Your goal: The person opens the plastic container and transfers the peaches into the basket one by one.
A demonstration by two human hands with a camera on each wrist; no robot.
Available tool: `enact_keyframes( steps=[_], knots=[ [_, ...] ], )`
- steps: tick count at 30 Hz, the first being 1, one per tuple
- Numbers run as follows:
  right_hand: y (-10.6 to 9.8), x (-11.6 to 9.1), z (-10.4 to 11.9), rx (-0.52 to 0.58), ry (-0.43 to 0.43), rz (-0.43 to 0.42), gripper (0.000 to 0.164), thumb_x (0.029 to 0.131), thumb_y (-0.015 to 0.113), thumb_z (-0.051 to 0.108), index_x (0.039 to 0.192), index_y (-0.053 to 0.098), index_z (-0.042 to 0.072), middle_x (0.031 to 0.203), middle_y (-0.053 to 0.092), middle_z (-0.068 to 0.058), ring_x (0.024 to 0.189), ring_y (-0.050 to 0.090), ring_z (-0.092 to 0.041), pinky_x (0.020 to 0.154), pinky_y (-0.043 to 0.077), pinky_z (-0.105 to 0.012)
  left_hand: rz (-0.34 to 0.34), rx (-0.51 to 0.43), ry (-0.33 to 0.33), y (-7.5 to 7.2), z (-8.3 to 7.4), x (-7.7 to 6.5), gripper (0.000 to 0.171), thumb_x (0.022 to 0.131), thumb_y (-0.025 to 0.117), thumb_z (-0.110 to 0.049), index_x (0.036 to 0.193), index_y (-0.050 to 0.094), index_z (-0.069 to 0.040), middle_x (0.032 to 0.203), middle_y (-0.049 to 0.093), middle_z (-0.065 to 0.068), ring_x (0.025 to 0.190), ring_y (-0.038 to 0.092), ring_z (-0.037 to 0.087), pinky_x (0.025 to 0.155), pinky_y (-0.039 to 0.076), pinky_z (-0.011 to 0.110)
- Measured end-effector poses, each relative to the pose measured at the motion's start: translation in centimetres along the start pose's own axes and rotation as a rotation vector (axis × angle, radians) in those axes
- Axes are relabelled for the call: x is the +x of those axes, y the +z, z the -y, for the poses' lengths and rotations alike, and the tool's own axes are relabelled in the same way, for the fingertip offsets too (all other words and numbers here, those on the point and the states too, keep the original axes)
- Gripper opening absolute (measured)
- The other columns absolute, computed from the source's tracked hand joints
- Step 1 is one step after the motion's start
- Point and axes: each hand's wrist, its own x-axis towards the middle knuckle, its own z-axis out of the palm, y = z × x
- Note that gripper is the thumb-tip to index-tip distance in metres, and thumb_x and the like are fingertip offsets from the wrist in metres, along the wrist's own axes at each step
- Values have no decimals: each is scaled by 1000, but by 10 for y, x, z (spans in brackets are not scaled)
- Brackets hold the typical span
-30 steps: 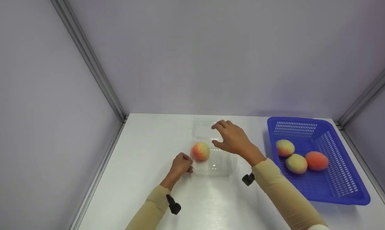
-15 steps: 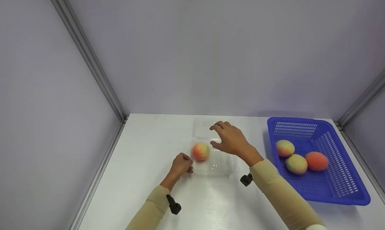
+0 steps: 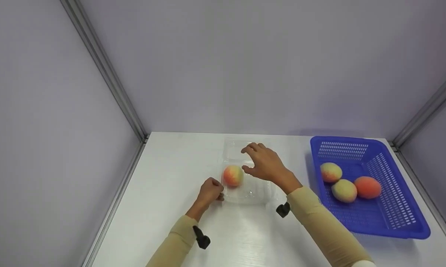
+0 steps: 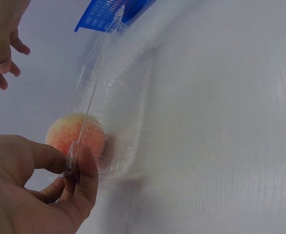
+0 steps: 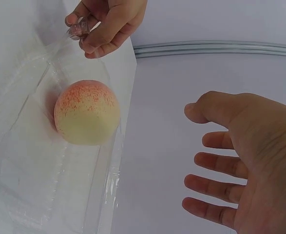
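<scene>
A clear plastic clamshell box [image 3: 252,193] lies opened out on the white table, its lid [image 3: 235,150] folded back toward the wall. One red-and-yellow peach [image 3: 232,175] sits in its left side. My left hand [image 3: 210,191] pinches the box's near left corner between thumb and fingers, plain in the left wrist view at the rim tab [image 4: 72,158]. Over the box, just right of the peach, hovers my right hand [image 3: 266,164]. Its fingers are spread and bent a little, with nothing between them, and apart from the peach [image 5: 86,113] in the right wrist view.
On the right of the table stands a blue perforated basket [image 3: 371,220]. Inside lie a yellow-red peach [image 3: 331,172], a yellowish one [image 3: 344,191] and an orange-red one [image 3: 368,187]. Pale walls [image 3: 267,66] enclose the table at the back and sides.
My right hand has drifted slightly left and toward me, nearer the peach in the box. My left hand keeps its pinch on the box corner without moving.
</scene>
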Motion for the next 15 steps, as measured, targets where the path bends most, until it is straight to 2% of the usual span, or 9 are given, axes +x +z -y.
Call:
enact_keyframes(
  steps=[8,15],
  knots=[
    [6,1,3,14,-10,-7,48,92,83,35,131,67,11,132,67,-7,116,66,-31,89,63,-51,26,-20,15,-2,1,0,8,99,59,-4,105,56,0,91,62,10,72,64,15,70,66,31],
    [12,3,5,23,0,12,48,92,83,34,131,68,10,131,67,-8,120,66,-32,94,62,-52,4,-6,-7,-1,1,1,9,98,60,-4,105,57,0,89,61,8,71,63,14,70,67,32]
  ],
)
